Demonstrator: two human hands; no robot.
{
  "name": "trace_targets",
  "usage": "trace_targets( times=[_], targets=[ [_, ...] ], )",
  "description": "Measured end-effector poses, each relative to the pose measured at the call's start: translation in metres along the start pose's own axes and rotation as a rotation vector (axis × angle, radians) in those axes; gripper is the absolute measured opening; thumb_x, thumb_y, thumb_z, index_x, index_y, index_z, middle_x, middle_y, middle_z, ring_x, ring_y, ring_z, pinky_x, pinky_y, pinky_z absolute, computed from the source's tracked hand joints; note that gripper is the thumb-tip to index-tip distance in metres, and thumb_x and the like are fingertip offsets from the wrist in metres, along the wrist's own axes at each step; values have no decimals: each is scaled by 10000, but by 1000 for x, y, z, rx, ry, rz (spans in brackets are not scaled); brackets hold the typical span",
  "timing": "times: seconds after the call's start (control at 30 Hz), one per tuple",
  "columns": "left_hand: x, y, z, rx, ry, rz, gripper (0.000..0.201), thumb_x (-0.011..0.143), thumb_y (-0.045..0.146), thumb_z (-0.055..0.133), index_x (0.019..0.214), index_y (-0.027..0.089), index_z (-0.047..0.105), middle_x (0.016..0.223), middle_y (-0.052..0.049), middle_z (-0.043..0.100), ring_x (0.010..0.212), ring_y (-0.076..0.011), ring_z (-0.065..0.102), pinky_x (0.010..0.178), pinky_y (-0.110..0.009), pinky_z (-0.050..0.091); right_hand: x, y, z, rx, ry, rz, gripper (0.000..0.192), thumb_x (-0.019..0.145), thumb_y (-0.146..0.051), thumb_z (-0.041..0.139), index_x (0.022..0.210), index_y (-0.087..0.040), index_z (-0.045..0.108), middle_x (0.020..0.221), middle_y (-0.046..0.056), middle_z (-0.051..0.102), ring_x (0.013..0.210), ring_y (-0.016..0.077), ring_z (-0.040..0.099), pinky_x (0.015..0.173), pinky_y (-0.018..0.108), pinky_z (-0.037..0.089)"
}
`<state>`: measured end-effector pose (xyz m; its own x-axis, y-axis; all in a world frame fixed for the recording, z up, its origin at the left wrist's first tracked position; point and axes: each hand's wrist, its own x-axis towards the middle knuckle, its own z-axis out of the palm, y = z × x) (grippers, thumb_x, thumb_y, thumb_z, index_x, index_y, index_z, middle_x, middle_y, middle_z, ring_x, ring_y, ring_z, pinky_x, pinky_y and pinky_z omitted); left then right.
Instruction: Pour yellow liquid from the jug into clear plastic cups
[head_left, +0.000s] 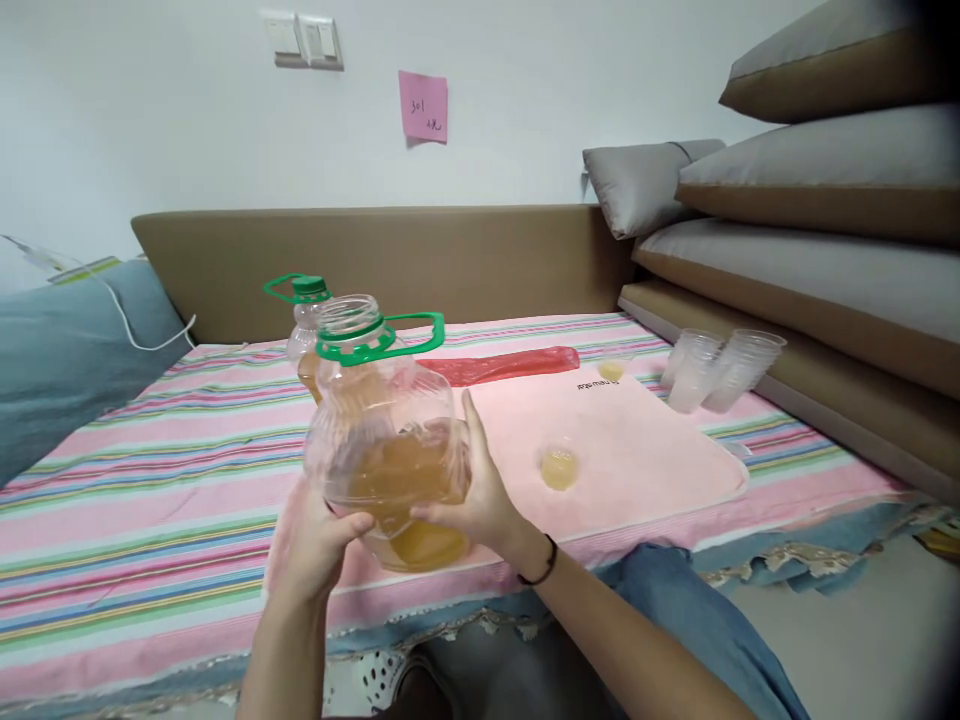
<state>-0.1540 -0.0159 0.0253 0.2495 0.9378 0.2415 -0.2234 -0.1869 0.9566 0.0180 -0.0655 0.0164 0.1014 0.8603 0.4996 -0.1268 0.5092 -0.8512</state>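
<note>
While both hands cupped it from below, the open jug (386, 440) hung tilted just above the near edge of the bed, over the pink mat (645, 450). The left hand (319, 545) gripped its lower left side and the right hand (480, 500) spread flat against its right wall, fingers wrapped around clear plastic. Amber liquid filled roughly the lower half, so it probably felt fairly heavy and liable to slosh; the thin walls looked soft enough to dent, and smooth, so a hold low on the belly or by the green handle (409, 335) seemed safest. Behind it stood a second bottle (304, 330) with a green cap. Two small filled cups (559, 467) sat on the mat, stacked clear cups (720, 370) lay on their sides to the right, and a red wrapper (502, 365) stretched across the striped sheet (150, 470).
</note>
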Motion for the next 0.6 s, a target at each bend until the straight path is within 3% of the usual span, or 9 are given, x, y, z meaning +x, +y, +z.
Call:
trace_targets(
  times=[0.13, 0.27, 0.43, 0.6],
  targets=[
    [17, 3, -33, 57, 83, -23, 701, 302, 439, 927, 900, 144, 710, 851, -93, 759, 922, -360, 687, 809, -406, 581, 30, 32, 19, 27, -89, -68, 1361, 555, -519, 882, 1542, -383, -46, 1503, 85, 404, 1359, 302, 447, 1115, 534, 390],
    [30, 5, -58, 80, 173, -28, 747, 311, 342, 920, 997, 148, 697, 857, -73, 761, 869, -332, 695, 755, -368, 582, 56, 56, 34, 25, -141, -130, 1376, 510, -470, 919, 1552, -356, 28, 1489, 85, 426, 1375, 296, 426, 1141, 513, 356],
    [43, 0, -84, 105, 264, -59, 717, 331, 266, 879, 1016, 167, 692, 835, -35, 757, 874, -319, 689, 738, -355, 577, 76, 83, 50, -32, -170, -32, 1436, 406, -518, 934, 1548, -375, 75, 1497, 81, 430, 1411, 316, 378, 1151, 526, 336],
    [48, -12, -95, 157, 273, -156, 636, 301, 225, 849, 918, 172, 707, 688, -15, 732, 768, -312, 682, 562, -301, 537, 76, 105, 55, -74, -162, 12, 1471, 346, -541, 936, 1544, -380, 97, 1523, 91, 408, 1409, 346, 382, 1129, 562, 359]
  ],
)
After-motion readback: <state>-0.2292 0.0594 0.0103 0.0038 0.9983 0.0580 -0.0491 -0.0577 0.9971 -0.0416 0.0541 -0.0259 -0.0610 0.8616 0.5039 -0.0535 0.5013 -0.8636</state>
